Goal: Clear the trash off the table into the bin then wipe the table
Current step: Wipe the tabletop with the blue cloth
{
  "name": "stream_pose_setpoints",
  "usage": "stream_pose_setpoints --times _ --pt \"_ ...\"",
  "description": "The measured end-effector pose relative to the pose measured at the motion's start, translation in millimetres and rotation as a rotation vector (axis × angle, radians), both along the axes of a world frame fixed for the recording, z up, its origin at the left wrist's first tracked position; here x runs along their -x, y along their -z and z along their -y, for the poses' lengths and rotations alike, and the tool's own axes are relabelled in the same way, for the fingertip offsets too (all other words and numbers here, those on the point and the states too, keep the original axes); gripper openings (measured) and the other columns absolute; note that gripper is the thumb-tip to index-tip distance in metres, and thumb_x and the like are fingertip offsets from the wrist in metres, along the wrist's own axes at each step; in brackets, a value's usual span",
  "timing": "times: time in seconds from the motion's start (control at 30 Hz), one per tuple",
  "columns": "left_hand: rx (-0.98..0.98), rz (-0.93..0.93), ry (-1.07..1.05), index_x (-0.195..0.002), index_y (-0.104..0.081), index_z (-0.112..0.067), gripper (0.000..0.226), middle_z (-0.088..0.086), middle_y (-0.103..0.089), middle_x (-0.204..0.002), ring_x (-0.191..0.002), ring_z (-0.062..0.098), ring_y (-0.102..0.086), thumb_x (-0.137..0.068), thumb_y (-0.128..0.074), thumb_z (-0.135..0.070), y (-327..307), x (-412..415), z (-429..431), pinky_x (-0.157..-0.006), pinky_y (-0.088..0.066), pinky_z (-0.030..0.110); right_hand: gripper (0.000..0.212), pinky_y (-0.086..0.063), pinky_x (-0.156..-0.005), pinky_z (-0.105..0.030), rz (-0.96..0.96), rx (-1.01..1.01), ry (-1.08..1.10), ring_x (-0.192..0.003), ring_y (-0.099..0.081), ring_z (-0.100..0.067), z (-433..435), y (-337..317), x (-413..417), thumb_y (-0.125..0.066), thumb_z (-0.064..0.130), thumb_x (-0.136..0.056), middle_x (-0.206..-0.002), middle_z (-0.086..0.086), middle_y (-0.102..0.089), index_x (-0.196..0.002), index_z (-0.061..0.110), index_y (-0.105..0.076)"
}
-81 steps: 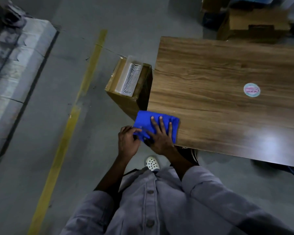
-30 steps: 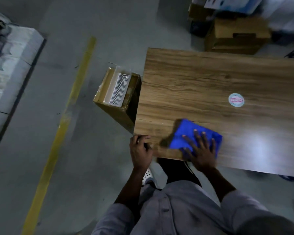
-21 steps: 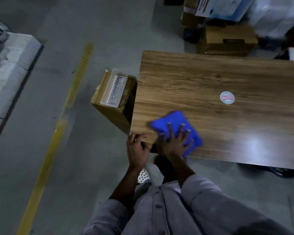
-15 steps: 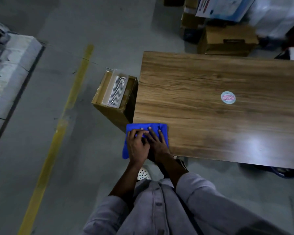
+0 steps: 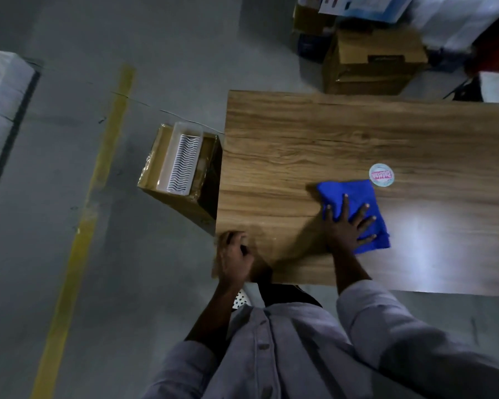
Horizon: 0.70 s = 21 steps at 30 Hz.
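Right hand point(image 5: 346, 229) flat on blue cloth point(image 5: 355, 212), fingers point(image 5: 344, 205) spread wide, pressing it to the table point(image 5: 329, 139) just below a round sticker point(image 5: 381, 175). Left hand point(image 5: 233, 257) at table's near-left corner, fingers curled over the edge. Cardboard bin point(image 5: 182, 171) stands on the floor beside table's left side.

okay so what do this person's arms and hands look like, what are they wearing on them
Both hands are bare: no gloves, and no rings or watch that I can make out in the dim light. The left hand and the right hand come out of the loose sleeves of a pale grey buttoned shirt, which end partway up the forearms. The cloth looks plain, with no visible markings.
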<state>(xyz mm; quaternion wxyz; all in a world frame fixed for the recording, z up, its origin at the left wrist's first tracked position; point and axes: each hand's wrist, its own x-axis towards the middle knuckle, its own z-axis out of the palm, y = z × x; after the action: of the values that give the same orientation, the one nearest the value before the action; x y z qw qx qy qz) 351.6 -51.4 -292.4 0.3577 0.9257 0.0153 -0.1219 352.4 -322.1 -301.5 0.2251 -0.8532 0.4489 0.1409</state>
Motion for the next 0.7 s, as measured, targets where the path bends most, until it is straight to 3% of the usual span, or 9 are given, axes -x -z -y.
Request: stream_pose_setpoints --times 0.07,0.17,0.23,0.3,0.37,0.47,0.57,0.63,0.7 --pt "0.003 0.025 -0.052 -0.111 -0.070 -0.010 0.037 0.014 -0.065 -0.114 -0.112 0.033 -0.057 -0.080 -0.056 -0.022 -1 -16 4 -0.088 -0.051 0.041 0.073 0.010 -0.118 -0.068 0.046 0.043 -0.139 -0.156 0.013 -0.034 -48 8 -20 -0.024 0.075 -0.090 -0.171 -0.001 0.011 -0.157 0.055 -0.005" --pt "0.020 0.108 -0.176 -0.119 -0.066 -0.007 0.047 0.019 -0.060 -0.122 -0.117 0.033 -0.049 -0.084 -0.046 -0.031 1 -46 15 -0.096 -0.047 0.045 0.074 0.018 -0.117 -0.063 0.125 0.068 -0.750 -0.156 0.015 -0.031 -109 31 -34 -0.044 0.063 -0.091 -0.170 0.003 0.010 -0.157 0.053 -0.012" --pt "0.012 0.191 -0.229 -0.119 -0.064 -0.005 0.042 0.022 -0.056 -0.126 -0.117 0.036 -0.048 -0.087 -0.048 -0.026 2 -70 22 -0.102 -0.039 0.046 0.080 -0.001 -0.119 -0.070 0.159 0.054 -1.165 -0.156 0.009 -0.033 -124 42 -43 -0.047 0.056 -0.088 -0.170 0.001 0.005 -0.161 0.040 -0.017" --pt "0.002 0.249 -0.240 -0.119 -0.064 -0.006 0.038 0.022 -0.053 -0.130 -0.118 0.037 -0.047 -0.089 -0.050 -0.024 3 -91 28 -0.104 -0.035 0.044 0.081 -0.016 -0.118 -0.067 0.260 0.081 -1.380 -0.157 -0.005 -0.030 -111 46 -63 -0.044 0.060 -0.083 -0.170 0.000 -0.013 -0.158 0.033 -0.031" --pt "0.003 0.293 -0.235 -0.119 -0.065 -0.006 0.035 0.021 -0.053 -0.130 -0.118 0.039 -0.048 -0.089 -0.054 -0.020 9 -109 31 -0.104 -0.035 0.044 0.078 -0.013 -0.119 -0.063 0.270 0.132 -1.317 -0.157 -0.009 -0.027 -83 46 -89 -0.043 0.063 -0.081 -0.169 0.003 -0.017 -0.155 0.043 -0.033" --pt "-0.004 0.334 -0.190 -0.121 -0.066 -0.008 0.031 0.018 -0.055 -0.130 -0.120 0.037 -0.051 -0.092 -0.065 -0.018 21 -130 37 -0.105 -0.035 0.042 0.069 0.002 -0.122 -0.061 0.236 0.184 -0.737 -0.157 -0.004 -0.026 -34 41 -133 -0.043 0.073 -0.089 -0.170 0.009 -0.010 -0.153 0.056 -0.026" --pt "-0.032 0.334 -0.131 -0.128 -0.064 -0.012 0.035 0.014 -0.055 -0.135 -0.126 0.033 -0.050 -0.094 -0.061 -0.021 33 -149 35 -0.110 -0.031 0.035 0.065 0.001 -0.121 -0.064 0.159 0.156 -0.341 -0.158 0.002 -0.026 -1 31 -174 -0.038 0.075 -0.093 -0.171 0.008 -0.004 -0.153 0.058 -0.021" --pt "-0.043 0.277 -0.184 -0.134 -0.060 -0.013 0.043 0.014 -0.055 -0.136 -0.128 0.033 -0.049 -0.092 -0.054 -0.024 43 -164 33 -0.111 -0.031 0.039 0.064 0.001 -0.119 -0.067 0.124 0.119 -0.260 -0.157 0.005 -0.028 -7 31 -191 -0.038 0.074 -0.095 -0.171 0.007 -0.001 -0.154 0.057 -0.020" --pt "-0.052 0.185 -0.296 -0.139 -0.056 -0.014 0.051 0.016 -0.054 -0.137 -0.128 0.035 -0.049 -0.091 -0.048 -0.029 51 -178 36 -0.110 -0.036 0.047 0.065 0.005 -0.119 -0.067 0.199 0.211 -0.479 -0.157 0.001 -0.032 -32 39 -193 -0.038 0.074 -0.095 -0.171 0.004 -0.003 -0.155 0.054 -0.022"
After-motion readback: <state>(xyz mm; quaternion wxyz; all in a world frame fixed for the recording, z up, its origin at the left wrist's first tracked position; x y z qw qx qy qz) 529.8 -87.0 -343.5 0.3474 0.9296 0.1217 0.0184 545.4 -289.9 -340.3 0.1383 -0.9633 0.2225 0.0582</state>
